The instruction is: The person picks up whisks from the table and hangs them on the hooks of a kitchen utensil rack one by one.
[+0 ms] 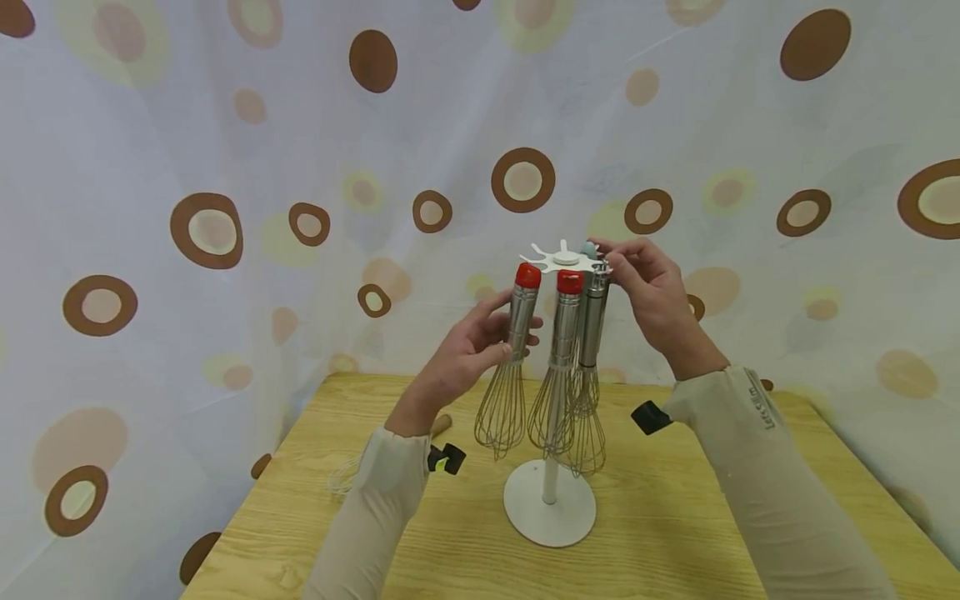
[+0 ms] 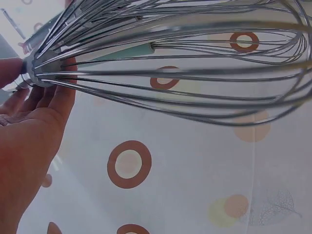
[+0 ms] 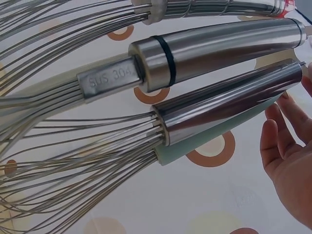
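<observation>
Several whisks hang from the white spoked top [image 1: 565,259] of an upright stand. My left hand [image 1: 468,354] holds a red-capped steel whisk [image 1: 522,312] by its handle, thumb on the near side and fingertips behind. The left wrist view shows that whisk's wires [image 2: 170,73] stretching away from the hand. Beside it hangs another red-capped whisk [image 1: 567,321]. At the rack's right side, my right hand [image 1: 652,287] pinches the top end of a plain steel-handled whisk [image 1: 592,325]. In the right wrist view, a pale green handle [image 3: 209,134] lies behind a shiny steel handle [image 3: 234,100].
The stand's round white base [image 1: 550,521] rests on the wooden table [image 1: 645,517]. A wire whisk [image 1: 342,477] lies on the table, partly hidden by the left sleeve; a wooden handle end [image 1: 441,425] shows beside the wrist. A dotted curtain [image 1: 450,125] hangs behind.
</observation>
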Available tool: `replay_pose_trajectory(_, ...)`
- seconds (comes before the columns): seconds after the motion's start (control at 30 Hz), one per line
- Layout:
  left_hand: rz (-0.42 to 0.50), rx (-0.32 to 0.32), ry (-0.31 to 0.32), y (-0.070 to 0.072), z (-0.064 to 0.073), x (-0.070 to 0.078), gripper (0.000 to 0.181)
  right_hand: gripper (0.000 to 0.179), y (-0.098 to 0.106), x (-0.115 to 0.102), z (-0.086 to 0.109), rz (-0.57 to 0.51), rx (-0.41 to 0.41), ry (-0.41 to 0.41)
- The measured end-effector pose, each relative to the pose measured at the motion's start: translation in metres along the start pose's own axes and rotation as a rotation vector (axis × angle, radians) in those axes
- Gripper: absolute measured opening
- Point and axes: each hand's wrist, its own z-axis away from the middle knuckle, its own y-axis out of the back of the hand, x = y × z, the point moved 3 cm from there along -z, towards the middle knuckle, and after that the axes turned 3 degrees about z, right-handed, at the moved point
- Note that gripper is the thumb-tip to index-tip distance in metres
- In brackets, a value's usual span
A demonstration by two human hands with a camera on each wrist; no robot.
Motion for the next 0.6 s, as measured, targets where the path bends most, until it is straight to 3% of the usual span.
replay_pose_trajectory(0.43,0.084,-0.005,0.053,-0.002,-0.007,-0.004,0.064,0.012,0.000,-0.001,0.001,-0.007,0.000,0.001)
replay_pose_trajectory(0.6,0.074,-0.020,0.071,-0.003,-0.008,-0.010,0.063,0.012,0.001,0.000,0.001,0.008,-0.002,-0.009)
